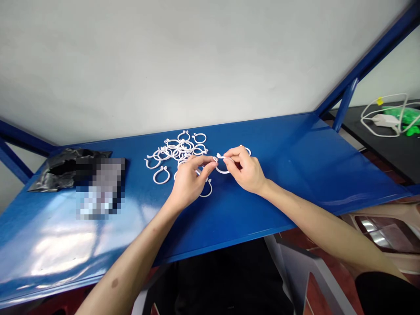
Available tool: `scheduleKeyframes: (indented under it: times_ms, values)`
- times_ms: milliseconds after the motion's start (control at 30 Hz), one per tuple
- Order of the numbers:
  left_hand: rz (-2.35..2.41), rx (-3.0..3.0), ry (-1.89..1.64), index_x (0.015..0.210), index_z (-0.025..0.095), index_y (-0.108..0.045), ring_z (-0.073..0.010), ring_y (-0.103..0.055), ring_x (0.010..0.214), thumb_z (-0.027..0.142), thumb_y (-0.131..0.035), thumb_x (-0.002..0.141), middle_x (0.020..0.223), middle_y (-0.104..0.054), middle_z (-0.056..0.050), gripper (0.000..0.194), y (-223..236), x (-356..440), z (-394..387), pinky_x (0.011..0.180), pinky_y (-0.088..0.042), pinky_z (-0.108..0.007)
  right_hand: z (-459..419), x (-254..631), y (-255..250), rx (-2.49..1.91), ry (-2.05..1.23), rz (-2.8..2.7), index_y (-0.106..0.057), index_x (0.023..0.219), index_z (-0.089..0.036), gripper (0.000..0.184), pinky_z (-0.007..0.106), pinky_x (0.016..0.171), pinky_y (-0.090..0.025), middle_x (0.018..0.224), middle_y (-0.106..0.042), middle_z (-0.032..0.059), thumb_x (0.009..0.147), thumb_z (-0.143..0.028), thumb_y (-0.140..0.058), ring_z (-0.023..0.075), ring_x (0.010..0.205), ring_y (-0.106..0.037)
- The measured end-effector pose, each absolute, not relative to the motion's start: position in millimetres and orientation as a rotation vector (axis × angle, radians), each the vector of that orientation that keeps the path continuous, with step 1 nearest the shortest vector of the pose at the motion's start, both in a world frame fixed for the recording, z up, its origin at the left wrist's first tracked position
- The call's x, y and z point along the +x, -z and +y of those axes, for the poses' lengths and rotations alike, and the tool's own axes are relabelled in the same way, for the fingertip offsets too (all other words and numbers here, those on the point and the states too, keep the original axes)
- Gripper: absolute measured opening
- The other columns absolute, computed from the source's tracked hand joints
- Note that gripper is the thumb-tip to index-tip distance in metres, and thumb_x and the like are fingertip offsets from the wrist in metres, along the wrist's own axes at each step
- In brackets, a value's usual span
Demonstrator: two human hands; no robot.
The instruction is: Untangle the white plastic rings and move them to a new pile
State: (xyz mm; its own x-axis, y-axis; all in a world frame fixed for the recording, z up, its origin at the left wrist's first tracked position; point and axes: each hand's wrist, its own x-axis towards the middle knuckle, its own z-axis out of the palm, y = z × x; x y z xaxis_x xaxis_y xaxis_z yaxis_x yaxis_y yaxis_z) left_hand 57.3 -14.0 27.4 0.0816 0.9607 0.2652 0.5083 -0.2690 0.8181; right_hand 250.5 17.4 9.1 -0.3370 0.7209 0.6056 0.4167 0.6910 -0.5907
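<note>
Both my hands meet over the middle of a blue metal shelf (295,175). My left hand (188,181) and my right hand (246,168) each pinch one side of a single white plastic ring (222,168), held just above the shelf. Behind my hands lies a heap of several white plastic rings (179,151), some overlapping. One loose ring (161,175) lies to the left of my left hand. Another ring (207,191) shows partly under my left hand.
A crumpled black plastic bag (62,170) lies at the shelf's left end beside a blurred patch. Blue frame posts (344,103) rise at the right. A black table beyond holds white cables (385,118) and something green. A white wall stands behind the shelf.
</note>
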Motion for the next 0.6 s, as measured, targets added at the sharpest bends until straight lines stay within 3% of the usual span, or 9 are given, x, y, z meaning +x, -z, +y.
scheduleKeyframes:
  times_ms: [400,600]
  values:
    - [1.487,1.747,-1.244,0.084,0.025,-0.08,-0.0164,-0.061,0.075,0.033,-0.069,0.089,0.08,-0.071,-0.001,0.015,-19,61,-18,0.078,-0.048,-0.032,12,251,-8,-0.737,-0.549,-2.051,-0.066,0.103,-0.02,0.016,0.02,0.05,-0.044,0.076,-0.073,-0.0025,0.104,-0.03,-0.054,0.0076,0.052,-0.06]
    - [1.465,1.848,-1.223,0.084,0.022,-0.077,-0.0155,-0.061,0.072,0.028,-0.064,0.091,0.079,-0.07,-0.001,0.016,-16,59,-15,0.073,-0.048,-0.03,15,252,-10,-0.719,-0.545,-2.146,-0.066,0.104,-0.021,0.02,0.021,0.058,-0.048,0.09,-0.078,0.0004,0.106,-0.032,-0.05,0.0096,0.064,-0.066]
